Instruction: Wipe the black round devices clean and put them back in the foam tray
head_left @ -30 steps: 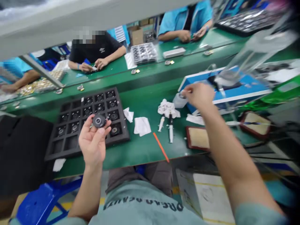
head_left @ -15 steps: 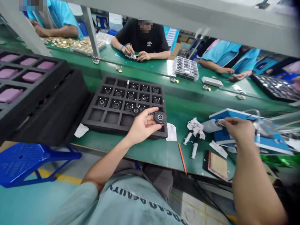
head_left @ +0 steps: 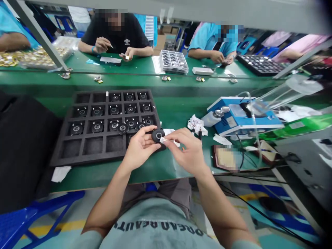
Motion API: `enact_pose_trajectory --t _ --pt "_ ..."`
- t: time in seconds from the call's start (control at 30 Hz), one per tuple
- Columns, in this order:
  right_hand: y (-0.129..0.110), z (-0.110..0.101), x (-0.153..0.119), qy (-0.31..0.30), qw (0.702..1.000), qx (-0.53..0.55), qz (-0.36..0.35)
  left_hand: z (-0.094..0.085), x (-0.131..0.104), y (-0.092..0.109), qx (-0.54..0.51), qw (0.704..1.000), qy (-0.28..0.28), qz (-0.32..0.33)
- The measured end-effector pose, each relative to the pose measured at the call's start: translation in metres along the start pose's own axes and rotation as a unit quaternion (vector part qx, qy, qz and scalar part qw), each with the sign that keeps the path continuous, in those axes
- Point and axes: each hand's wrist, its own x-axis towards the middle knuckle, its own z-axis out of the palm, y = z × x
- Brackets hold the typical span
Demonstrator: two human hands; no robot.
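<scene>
My left hand [head_left: 137, 150] is closed around the edge of a round black watch body [head_left: 158, 134], its back with a ring of small marks facing up. In a pinch, my right hand [head_left: 188, 150] holds a small white wipe [head_left: 163, 139] against the lower right of that watch body. Both hands are over the right front corner of a black foam tray [head_left: 94, 161]. Similar watch bodies [head_left: 97, 126] sit in several of its compartments, and a few lie across the dividers near my left fingers. Part of the tray is hidden behind my left hand.
A white bottle [head_left: 211, 118] with a metal top stands by a blue machine [head_left: 241, 116]. Crumpled paper [head_left: 197, 124] and a brown-framed pad [head_left: 225, 158] lie on the right. A black foam block [head_left: 26, 148] stands left. Co-workers sit across the bench.
My right hand has come left from the bottle's metal top to the watch body, now with a white wipe in its fingers. My left hand still holds the watch body. The view has turned right.
</scene>
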Motion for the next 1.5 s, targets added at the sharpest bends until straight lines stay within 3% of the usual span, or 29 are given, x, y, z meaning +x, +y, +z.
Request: enact_pose_trajectory --t 0.27,0.43,0.67,0.8,1.5 --pt "0.016 0.006 0.007 0.008 0.997 -0.077 -0.009 0.006 0.001 0.0 0.029 0.999 0.043 -0.015" --pt "0.012 0.003 0.008 -0.036 0.994 -0.105 -0.011 0.007 0.0 0.001 0.022 0.999 0.043 -0.016" --pt "0.007 0.009 0.006 0.002 0.995 -0.093 0.035 0.012 -0.002 -0.002 0.035 0.996 0.082 0.003" --pt "0.005 0.014 0.01 0.032 0.993 -0.112 0.037 0.013 -0.003 -0.001 0.047 0.997 0.062 -0.001" --pt "0.01 0.0 0.016 -0.089 0.985 -0.136 -0.057 0.004 -0.003 -0.009 0.099 0.995 -0.01 0.028"
